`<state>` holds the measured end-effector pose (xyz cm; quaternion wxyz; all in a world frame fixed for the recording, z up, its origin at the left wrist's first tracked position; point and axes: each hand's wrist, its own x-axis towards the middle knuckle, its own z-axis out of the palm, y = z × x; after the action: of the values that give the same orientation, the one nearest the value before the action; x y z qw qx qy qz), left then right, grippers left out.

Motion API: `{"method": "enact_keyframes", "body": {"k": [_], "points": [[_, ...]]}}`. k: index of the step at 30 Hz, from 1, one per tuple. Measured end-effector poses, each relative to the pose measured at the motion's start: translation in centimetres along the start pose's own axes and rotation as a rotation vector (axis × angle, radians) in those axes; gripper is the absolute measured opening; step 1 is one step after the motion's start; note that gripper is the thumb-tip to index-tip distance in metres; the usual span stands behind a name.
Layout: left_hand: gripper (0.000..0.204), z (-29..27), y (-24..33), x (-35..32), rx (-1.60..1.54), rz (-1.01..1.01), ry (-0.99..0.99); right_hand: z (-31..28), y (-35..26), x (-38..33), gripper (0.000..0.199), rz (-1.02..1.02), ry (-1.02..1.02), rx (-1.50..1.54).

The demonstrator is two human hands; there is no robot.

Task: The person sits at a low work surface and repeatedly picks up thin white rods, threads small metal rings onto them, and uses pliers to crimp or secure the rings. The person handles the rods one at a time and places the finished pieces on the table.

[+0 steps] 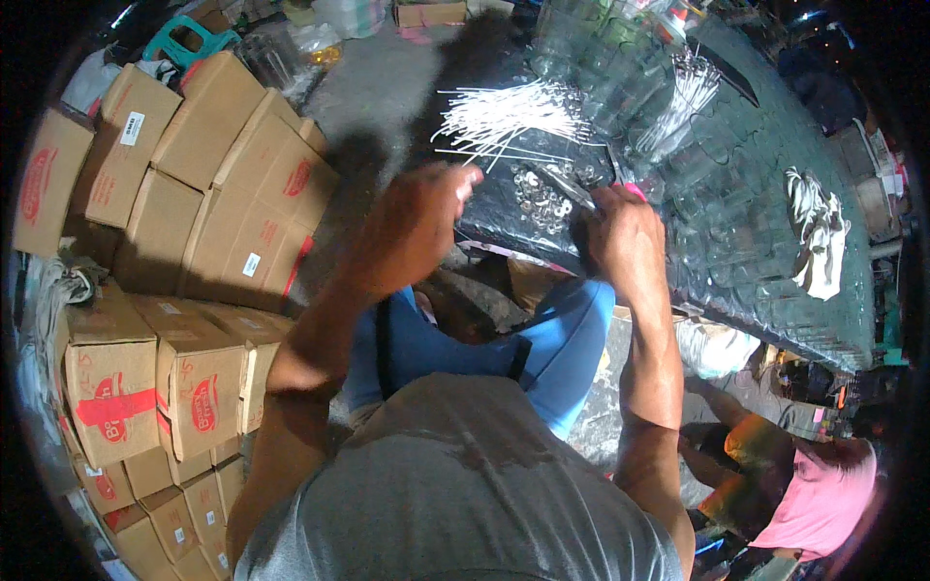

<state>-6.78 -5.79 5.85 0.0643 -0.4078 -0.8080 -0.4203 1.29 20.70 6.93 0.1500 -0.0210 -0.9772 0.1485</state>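
My right hand (628,232) is closed around a tool with metal jaws and a pink handle, which look like pliers (572,188). The jaws point left over a heap of small silvery metal discs (542,203) on the black-covered table. My left hand (421,218) is at the table's near left edge, its fingers pinched together; whatever is between them is too small to make out. Just beyond it lies a loose pile of thin white wicks (518,116). A second bundle of white wicks (683,102), with metal ends, rests farther right.
Many clear glass jars (717,203) cover the table's right side, with a white cloth (816,232) beyond them. Stacked cardboard boxes (208,136) rise at my left. A teal plastic stool (189,39) stands behind them. Another person in a pink top (814,499) is at lower right.
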Motion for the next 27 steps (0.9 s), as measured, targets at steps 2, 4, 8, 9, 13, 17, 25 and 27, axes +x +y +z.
{"method": "enact_keyframes", "body": {"k": [2, 4, 8, 9, 13, 17, 25, 27], "points": [[0.021, 0.6, 1.4, -1.8, -0.262, -0.236, -0.060, 0.0, -0.2, -0.1, 0.021, 0.010, 0.003, -0.040], [0.020, 1.2, 2.1, -2.8, -0.444, -0.378, -0.112, 0.3, 0.0, -0.2, 0.021, -0.025, 0.020, -0.042], [0.014, 3.2, 1.8, -4.2, -0.611, -0.357, -0.045, 0.6, 0.2, -0.2, 0.020, -0.053, 0.033, -0.081], [0.012, 3.9, 1.7, -4.3, -0.591, -0.311, 0.006, 0.4, 0.1, -0.3, 0.020, -0.060, 0.036, -0.085], [0.012, 4.7, 2.1, -4.0, -0.591, -0.277, 0.119, -0.6, -0.3, -1.2, 0.018, -0.061, -0.012, -0.114], [0.014, 4.8, 2.3, -4.2, -0.726, -0.453, 0.119, 0.0, 0.3, -1.4, 0.017, -0.071, -0.049, -0.142], [0.015, 4.8, 3.3, -4.3, -0.824, -0.528, 0.118, 0.7, -1.4, -2.7, 0.014, 0.071, 0.156, 0.380], [0.014, 4.9, 3.8, -4.3, -0.825, -0.516, 0.146, 1.4, -3.4, -4.0, 0.015, 0.135, 0.120, 0.738]]}}
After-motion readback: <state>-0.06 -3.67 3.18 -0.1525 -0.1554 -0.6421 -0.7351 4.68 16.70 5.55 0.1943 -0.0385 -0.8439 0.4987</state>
